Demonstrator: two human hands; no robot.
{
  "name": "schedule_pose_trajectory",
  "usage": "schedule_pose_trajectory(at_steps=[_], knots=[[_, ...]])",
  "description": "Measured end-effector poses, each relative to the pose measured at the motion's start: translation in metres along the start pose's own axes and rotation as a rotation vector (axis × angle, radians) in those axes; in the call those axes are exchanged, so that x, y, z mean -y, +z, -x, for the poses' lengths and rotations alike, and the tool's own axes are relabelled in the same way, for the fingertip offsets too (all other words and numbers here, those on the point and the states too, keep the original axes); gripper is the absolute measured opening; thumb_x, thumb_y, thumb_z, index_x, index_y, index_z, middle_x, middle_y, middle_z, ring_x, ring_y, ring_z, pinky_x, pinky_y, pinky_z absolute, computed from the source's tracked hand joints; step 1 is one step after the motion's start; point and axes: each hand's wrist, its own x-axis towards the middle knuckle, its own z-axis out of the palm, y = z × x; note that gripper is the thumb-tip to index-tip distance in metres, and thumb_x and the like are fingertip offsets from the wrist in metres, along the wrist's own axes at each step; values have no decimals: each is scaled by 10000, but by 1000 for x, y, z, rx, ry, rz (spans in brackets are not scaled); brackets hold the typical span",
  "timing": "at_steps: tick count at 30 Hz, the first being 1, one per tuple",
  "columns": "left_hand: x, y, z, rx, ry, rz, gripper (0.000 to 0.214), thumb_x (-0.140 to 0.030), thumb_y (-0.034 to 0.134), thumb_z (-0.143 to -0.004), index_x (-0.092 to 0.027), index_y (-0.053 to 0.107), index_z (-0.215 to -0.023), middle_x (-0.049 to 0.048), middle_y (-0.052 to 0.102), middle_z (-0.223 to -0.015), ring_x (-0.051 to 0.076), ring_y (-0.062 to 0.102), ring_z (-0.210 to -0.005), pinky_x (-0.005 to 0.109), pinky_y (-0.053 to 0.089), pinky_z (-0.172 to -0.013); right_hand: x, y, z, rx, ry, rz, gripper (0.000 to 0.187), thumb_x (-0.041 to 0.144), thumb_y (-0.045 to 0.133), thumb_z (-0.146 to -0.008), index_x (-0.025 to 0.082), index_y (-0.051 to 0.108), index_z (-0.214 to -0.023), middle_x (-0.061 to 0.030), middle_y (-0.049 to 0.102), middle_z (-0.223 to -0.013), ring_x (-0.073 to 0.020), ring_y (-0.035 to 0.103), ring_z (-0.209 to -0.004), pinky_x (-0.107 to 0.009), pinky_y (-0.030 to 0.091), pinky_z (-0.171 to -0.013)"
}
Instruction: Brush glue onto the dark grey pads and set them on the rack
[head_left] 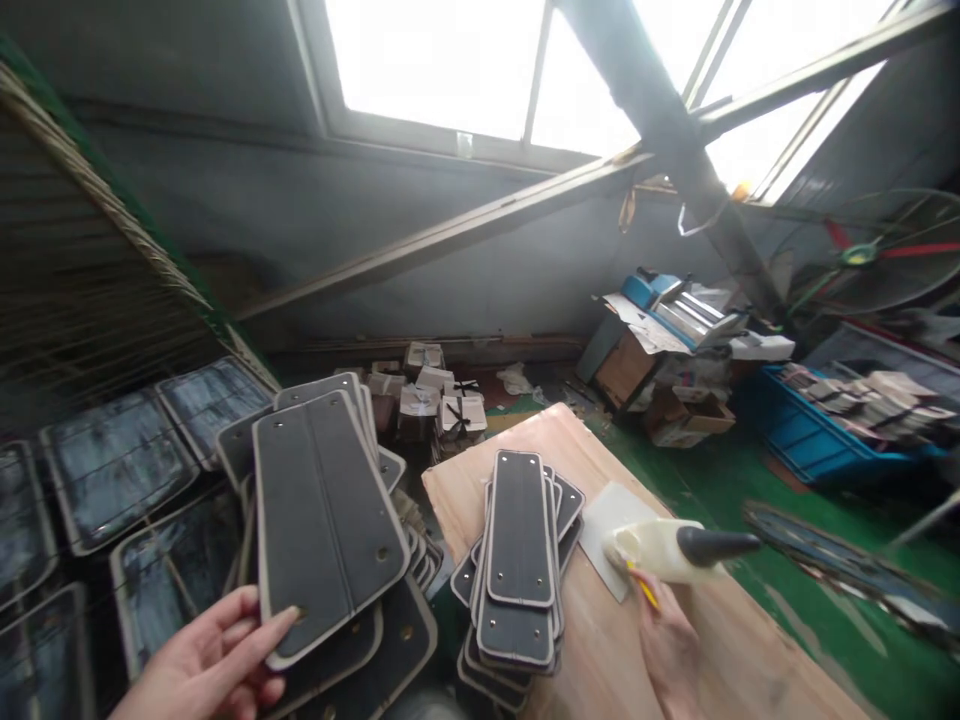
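Observation:
My left hand [225, 650] pinches the lower left corner of a large dark panel [322, 520], thumb on top and fingers beneath. The panel has rounded corners, a pale edge, a lengthwise crease and small metal-rimmed holes; similar panels [409, 640] lie in a fanned stack under it. My right hand [667, 640] is closed around a thin yellow brush-like tool [643, 588]. Its tip is at the cut opening of a cream plastic bottle [667, 548] with a black conical end, lying on its side. Between the hands, narrower dark panels [517, 530] with metal studs are piled up.
A wooden board [600, 650] carries the bottle and a pale sheet [604, 510]. At left, glossy dark panels [112, 460] lie on a wire rack. Bundled stacks [442, 400] stand behind. A blue crate [817, 440] and a fan [862, 255] are at right.

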Motion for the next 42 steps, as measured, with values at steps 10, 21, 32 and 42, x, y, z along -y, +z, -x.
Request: schedule_pose_trajectory(at_steps=[10, 21, 32, 42], knots=[[-9, -4, 20, 243, 185, 111, 444, -540, 652, -740, -162, 499, -914, -33, 576, -571, 63, 484, -341, 130, 332, -305, 207, -35, -71, 63, -94, -850, 467, 497, 683, -810, 161, 628, -1131, -85, 684, -952, -277, 667, -841, -356, 576, -755], [16, 0, 22, 143, 261, 302, 468, -566, 662, -720, -169, 479, -885, -43, 556, -572, 88, 537, -370, 141, 369, -317, 429, 2, -119, 348, -984, -650, 262, 381, 454, -987, 220, 633, -1090, -51, 663, -979, -191, 642, -807, -257, 492, -711], [17, 3, 33, 69, 260, 368, 398, -485, 648, -771, -161, 469, -919, -53, 541, -599, 87, 553, -397, 152, 391, -342, 475, 52, -146, 358, -1189, -462, 186, 334, 506, -977, 232, 641, -1054, -36, 664, -985, -185, 642, -778, -238, 454, -666], [15, 3, 35, 71, 234, 405, 406, -466, 664, -755, -165, 462, -937, -47, 558, -596, 107, 571, -414, 173, 422, -362, 421, -50, -115, 745, -1240, -369, 224, 407, 485, -986, 248, 638, -1023, -15, 666, -909, -166, 635, -725, -238, 460, -635]])
